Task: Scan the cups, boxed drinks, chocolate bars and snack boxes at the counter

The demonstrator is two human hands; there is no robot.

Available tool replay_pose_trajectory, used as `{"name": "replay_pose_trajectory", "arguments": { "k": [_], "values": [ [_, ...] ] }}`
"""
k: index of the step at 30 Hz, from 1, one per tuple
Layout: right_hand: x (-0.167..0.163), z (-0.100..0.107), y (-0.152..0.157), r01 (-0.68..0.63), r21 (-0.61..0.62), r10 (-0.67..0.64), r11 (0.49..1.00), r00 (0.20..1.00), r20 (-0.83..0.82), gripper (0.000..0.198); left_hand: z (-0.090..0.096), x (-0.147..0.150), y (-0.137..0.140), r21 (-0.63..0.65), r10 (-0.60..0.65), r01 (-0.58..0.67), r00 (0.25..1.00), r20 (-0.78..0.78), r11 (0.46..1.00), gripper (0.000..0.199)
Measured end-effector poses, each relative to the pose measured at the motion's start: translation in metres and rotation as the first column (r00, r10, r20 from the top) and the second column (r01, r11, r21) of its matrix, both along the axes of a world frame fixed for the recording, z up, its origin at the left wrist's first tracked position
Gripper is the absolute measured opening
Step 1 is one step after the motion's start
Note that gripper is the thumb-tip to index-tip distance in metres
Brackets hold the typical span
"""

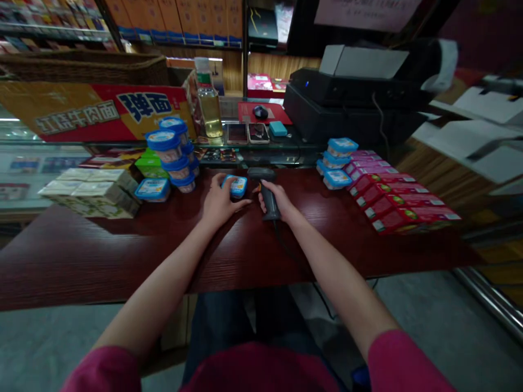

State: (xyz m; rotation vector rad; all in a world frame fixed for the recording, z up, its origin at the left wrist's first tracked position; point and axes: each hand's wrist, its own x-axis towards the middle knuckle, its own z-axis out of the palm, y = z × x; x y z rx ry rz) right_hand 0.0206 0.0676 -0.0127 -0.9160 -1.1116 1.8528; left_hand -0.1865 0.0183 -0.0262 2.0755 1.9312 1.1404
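Note:
A small plastic tub with a blue lid (238, 187) sits on the dark red wooden table. My left hand (219, 200) is at its left side, fingers curved against the lid and thumb stretched out in front of it, apart from the tub. Just to the right, my right hand (278, 201) is wrapped around the handle of a black barcode scanner (269, 202). Its head is near the tub, and a cable runs from the handle toward me. Whether the scanner's trigger is pressed cannot be made out.
Stacked blue-lidded tubs (164, 140) and pale cartons (92, 191) stand left. More tubs (337, 178) and red boxes (402, 204) line the right. Behind are a bottle (210, 109), phones (237, 133), a mouse (260, 112), a cardboard box (102, 111) and a black machine (339, 109).

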Motion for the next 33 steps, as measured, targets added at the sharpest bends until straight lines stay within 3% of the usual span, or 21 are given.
{"name": "replay_pose_trajectory", "arguments": {
  "k": [4,7,9,13,16,21,26,29,33],
  "values": [
    [0.004,-0.002,-0.002,0.037,-0.020,-0.038,0.999,0.998,-0.055,0.040,-0.005,0.010,0.010,0.044,0.092,-0.101,0.981,0.168,0.994,0.072],
    [0.005,-0.002,-0.003,0.020,-0.033,-0.022,0.999,0.998,-0.063,0.041,-0.010,-0.006,0.016,0.062,0.078,-0.115,0.901,0.428,0.991,0.062],
    [0.005,-0.001,-0.004,0.004,-0.030,-0.006,1.000,0.998,-0.055,0.041,-0.012,-0.019,0.019,0.036,0.032,-0.072,0.769,0.639,0.997,0.058],
    [0.004,0.003,-0.010,-0.037,-0.017,0.036,0.999,0.998,-0.052,0.041,-0.008,-0.037,0.019,-0.026,-0.016,0.105,0.377,0.926,0.994,0.044],
    [0.002,0.007,-0.019,-0.085,0.000,0.085,0.996,0.995,-0.044,0.042,-0.004,-0.041,0.016,-0.034,-0.017,0.210,0.237,0.971,0.977,0.038],
    [-0.003,0.009,-0.029,-0.125,0.019,0.125,0.992,0.992,-0.029,0.042,0.000,-0.038,0.015,-0.034,-0.020,0.307,0.171,0.985,0.951,0.034],
    [-0.004,0.006,-0.029,-0.134,0.036,0.136,0.990,0.990,-0.041,0.042,0.000,-0.034,0.019,-0.019,-0.001,0.258,0.076,0.997,0.966,0.027],
    [-0.003,0.005,-0.026,-0.125,0.023,0.126,0.992,0.992,-0.031,0.042,0.000,-0.036,0.018,-0.024,-0.008,0.273,0.117,0.993,0.962,0.030],
    [-0.001,0.003,-0.023,-0.113,-0.010,0.113,0.993,0.993,-0.024,0.041,0.004,-0.036,0.007,-0.003,-0.068,0.290,0.236,0.969,0.957,0.045]
  ]
}}
